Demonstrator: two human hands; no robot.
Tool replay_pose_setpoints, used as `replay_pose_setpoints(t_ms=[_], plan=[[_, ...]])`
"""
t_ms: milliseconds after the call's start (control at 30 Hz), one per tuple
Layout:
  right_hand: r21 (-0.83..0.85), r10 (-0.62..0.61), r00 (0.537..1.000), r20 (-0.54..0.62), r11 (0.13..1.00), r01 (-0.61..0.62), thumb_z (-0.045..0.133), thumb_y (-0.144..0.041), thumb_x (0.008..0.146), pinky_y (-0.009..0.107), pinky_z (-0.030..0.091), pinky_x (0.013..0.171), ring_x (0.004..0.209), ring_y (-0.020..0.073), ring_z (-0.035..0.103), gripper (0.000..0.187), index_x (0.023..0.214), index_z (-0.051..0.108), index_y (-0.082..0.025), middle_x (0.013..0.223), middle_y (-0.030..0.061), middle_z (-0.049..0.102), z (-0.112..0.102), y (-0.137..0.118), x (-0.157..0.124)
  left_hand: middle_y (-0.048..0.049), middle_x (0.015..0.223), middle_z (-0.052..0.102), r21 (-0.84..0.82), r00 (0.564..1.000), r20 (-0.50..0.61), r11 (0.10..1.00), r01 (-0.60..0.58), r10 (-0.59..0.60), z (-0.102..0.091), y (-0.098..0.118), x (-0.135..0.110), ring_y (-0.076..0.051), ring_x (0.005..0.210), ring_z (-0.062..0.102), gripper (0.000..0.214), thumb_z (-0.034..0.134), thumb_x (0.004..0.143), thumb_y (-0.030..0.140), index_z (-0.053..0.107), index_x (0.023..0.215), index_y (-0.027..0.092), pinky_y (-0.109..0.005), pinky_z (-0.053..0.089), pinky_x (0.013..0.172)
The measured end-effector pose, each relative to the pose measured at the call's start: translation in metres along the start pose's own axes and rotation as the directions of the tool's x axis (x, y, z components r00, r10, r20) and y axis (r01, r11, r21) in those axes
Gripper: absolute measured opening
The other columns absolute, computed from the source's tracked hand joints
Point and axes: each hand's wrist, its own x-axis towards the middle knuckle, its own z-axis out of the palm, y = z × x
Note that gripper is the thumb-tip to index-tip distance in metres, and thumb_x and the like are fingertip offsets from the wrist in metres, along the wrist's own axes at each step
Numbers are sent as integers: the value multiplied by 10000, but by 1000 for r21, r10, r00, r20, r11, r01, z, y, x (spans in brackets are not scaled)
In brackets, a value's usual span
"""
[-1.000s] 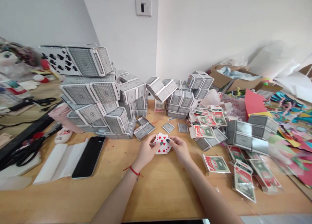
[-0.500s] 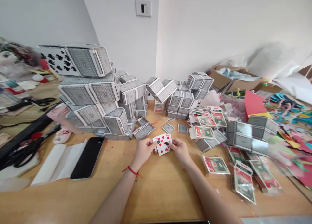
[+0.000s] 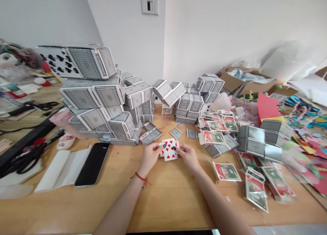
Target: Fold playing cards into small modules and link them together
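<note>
My left hand and my right hand meet over the wooden table and pinch a small stack of playing cards between thumbs and fingers. The top card faces me and shows red hearts. A red string bracelet circles my left wrist. Just beyond the cards lie loose grey-backed cards and a folded card block.
A tall pile of boxes built from grey-backed cards stands at left, a smaller pile behind. A black phone, white paper and scissors lie left. Red-green card packs, cardboard box and coloured paper crowd the right.
The cards have been squared from a tilted fan into a neater upright stack, and both hands shifted slightly up and closer together.
</note>
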Motion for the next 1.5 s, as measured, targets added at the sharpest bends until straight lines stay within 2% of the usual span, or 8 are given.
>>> replay_pose_setpoints(t_ms=[100,200,367,667,867,1033,1200,1500], plan=[[-2,-10,1000,-21,1000,10,654,-460,595,295,468,567,613,191,608,321,745,637,-177,701,43,670,0,1,1,-39,668,668,-140,996,31,986,93,-89,2,1,0,-157,584,606,248,624,618,330,642,757,125,-257,497,520],[14,-16,1000,-25,1000,17,661,-453,589,302,474,587,629,194,611,334,767,634,-173,728,49,671,1,1,2,-32,662,669,-186,994,22,976,113,-111,3,1,1,-165,592,617,228,632,610,323,641,722,125,-293,520,559],[41,-30,999,-35,999,31,663,-417,607,293,472,580,596,176,605,278,742,635,-175,695,37,669,2,0,2,-30,661,662,-139,997,-24,988,68,-72,4,-1,2,-163,581,614,227,634,609,339,640,685,126,-281,521,533],[46,-26,998,-56,999,29,666,-416,597,290,472,566,593,177,609,311,770,620,-163,692,40,670,3,0,1,-10,523,598,19,996,-89,999,-26,28,5,-15,8,-126,511,559,257,610,616,381,608,586,126,-210,463,471],[60,-23,998,-58,998,26,667,-405,599,291,473,584,602,176,612,290,762,624,-169,700,40,674,0,2,3,-11,570,617,-49,998,-66,999,7,-11,6,-9,8,-126,513,567,248,615,618,367,632,654,123,-213,472,455],[85,-10,995,-95,996,18,677,-403,581,282,463,569,569,165,607,289,738,623,-166,662,27,670,-4,8,8,-36,693,665,-203,997,-13,977,69,-74,8,-2,6,-164,620,618,240,642,595,311,650,740,121,-284,528,568],[88,-12,996,-88,996,20,675,-397,586,275,461,561,575,163,605,287,739,618,-162,677,32,669,-3,8,6,-31,643,663,-159,996,-36,984,79,-86,7,0,5,-133,553,603,193,639,591,242,652,738,119,-240,510,525],[39,-13,996,-92,999,16,675,-435,568,285,469,553,576,177,606,320,725,616,-162,668,39,666,-2,1,4,-16,599,635,-109,999,-21,994,32,-34,7,-3,5,-108,512,561,189,621,599,260,649,715,114,-204,469,478]])
